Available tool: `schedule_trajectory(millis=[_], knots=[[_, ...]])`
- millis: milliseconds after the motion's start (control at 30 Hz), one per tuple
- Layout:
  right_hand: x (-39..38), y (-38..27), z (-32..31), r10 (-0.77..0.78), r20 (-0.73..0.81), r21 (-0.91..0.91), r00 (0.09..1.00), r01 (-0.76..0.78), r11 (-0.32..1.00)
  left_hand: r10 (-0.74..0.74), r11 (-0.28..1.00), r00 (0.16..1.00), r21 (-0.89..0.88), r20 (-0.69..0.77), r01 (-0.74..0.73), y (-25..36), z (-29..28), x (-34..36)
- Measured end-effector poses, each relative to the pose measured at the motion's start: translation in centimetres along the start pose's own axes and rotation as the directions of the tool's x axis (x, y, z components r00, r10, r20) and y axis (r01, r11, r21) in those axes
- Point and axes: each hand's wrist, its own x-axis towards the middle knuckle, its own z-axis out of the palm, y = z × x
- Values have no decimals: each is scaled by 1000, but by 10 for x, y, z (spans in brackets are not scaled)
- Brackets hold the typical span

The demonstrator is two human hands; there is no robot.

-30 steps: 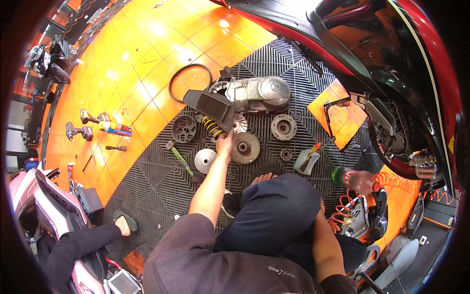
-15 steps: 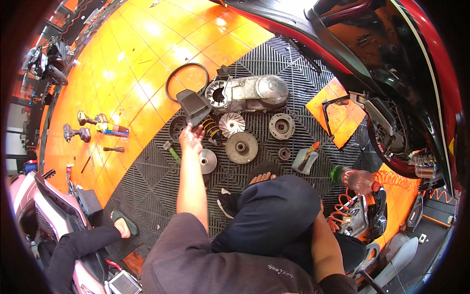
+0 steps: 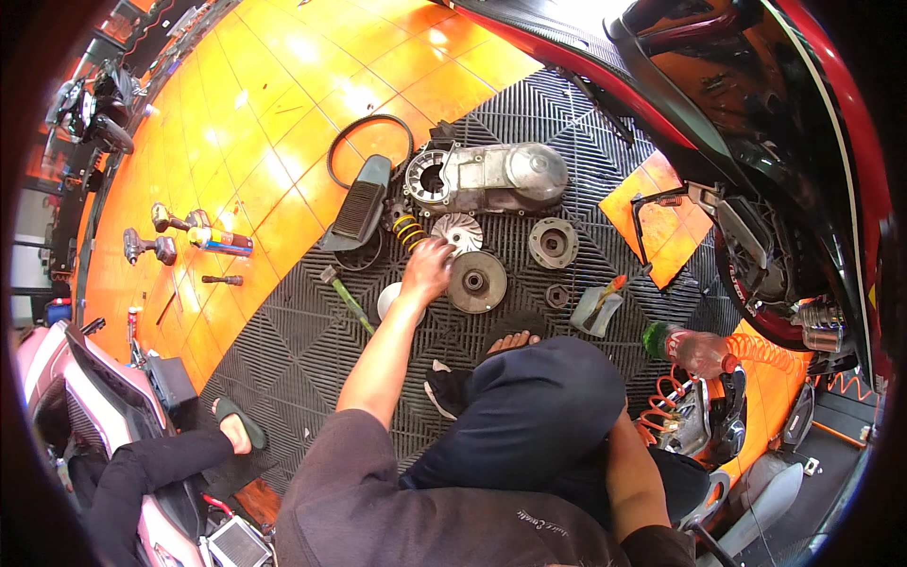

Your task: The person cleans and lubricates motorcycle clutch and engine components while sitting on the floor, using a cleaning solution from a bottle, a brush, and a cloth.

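My left hand (image 3: 430, 271) reaches over the parts on the mat, between a finned fan disc (image 3: 457, 231) and a round metal pulley plate (image 3: 484, 295). Its fingers are blurred, so whether they grip anything is unclear. Just beyond the hand lies a spring with yellow coils (image 3: 408, 231). A dark air filter (image 3: 359, 210) in a grey frame leans over a round black housing (image 3: 362, 257). Partly covered by my left wrist is a pale metal disc (image 3: 387, 300). My right forearm (image 3: 631, 477) goes down beside my bent knee, which hides the right hand.
A large metal engine cover (image 3: 487, 178) and a black belt (image 3: 370, 151) lie farther off. A ring flange (image 3: 554, 243), green-handled hammer (image 3: 348, 300) and drink bottle (image 3: 690, 348) are around me. Cordless drivers (image 3: 151, 248) sit left; a motorcycle (image 3: 737, 113) stands right. Another person's foot (image 3: 236, 433) is at left.
My left hand has left the air filter and moved right and nearer, over the fan disc and pulley plate. The filter has shifted left, now tilted over the round housing.
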Motion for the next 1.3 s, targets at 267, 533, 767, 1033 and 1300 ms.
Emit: schedule_trajectory(millis=[267, 533, 767, 1033, 1300], knots=[[-39, -69, -91, 104, 169, 30, 980, -110, 993, -560, 800, 812, 362, 163, 479, -15, 39, 90], [6, -137, -163, 148, -252, 521, 956, 5, 854, -551, 770, 812, 492, 193, 406, 14, 26, 90], [50, -187, -184, 122, -184, 495, 975, -16, 869, -664, 717, 700, 491, 264, 495, -21, 44, 99], [1, -147, -145, -60, -378, 338, 924, 198, 920, -569, 823, 735, 251, 370, 511, -19, 6, 117], [-19, -132, -177, 238, -383, 792, 893, 185, 582, -340, 851, 857, -262, 387, 456, 87, -88, 131]])
